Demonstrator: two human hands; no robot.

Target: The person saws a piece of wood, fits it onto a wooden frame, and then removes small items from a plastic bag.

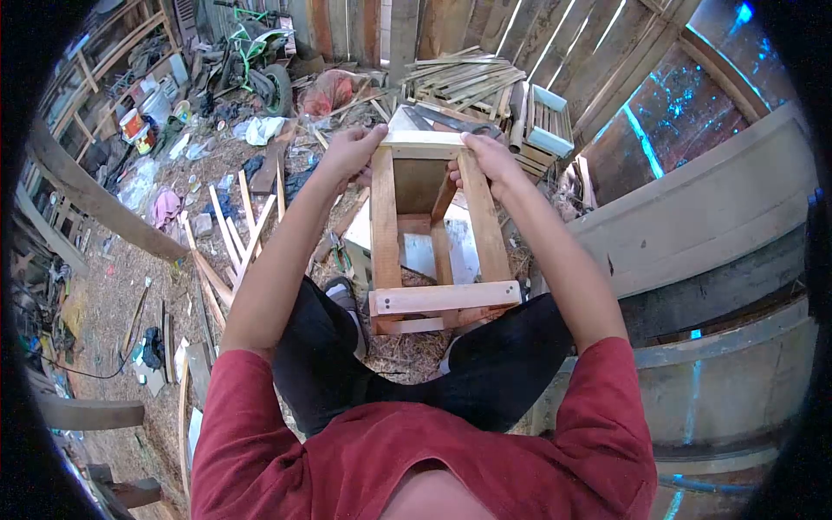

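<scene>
A box-shaped wooden frame point(444, 299) made of pale planks stands between my knees, its open middle facing up toward me. My left hand point(349, 158) grips the frame's far left corner, thumb on top and fingers curled round the side. At the far right corner my right hand point(490, 163) holds the frame in the same way, with fingertips showing inside the opening. Dark round fastener heads show at both ends of the near crosspiece. Through the opening, a white surface point(419, 255) is visible under or behind the frame.
Thin wooden strips point(464, 80) lie piled beyond the frame, beside a slatted crate point(548, 121). Loose sticks point(247, 227) lean on the left. A green-and-white motorbike point(260, 65) stands at the back. Large grey boards point(693, 208) rise close on my right. Litter covers the ground.
</scene>
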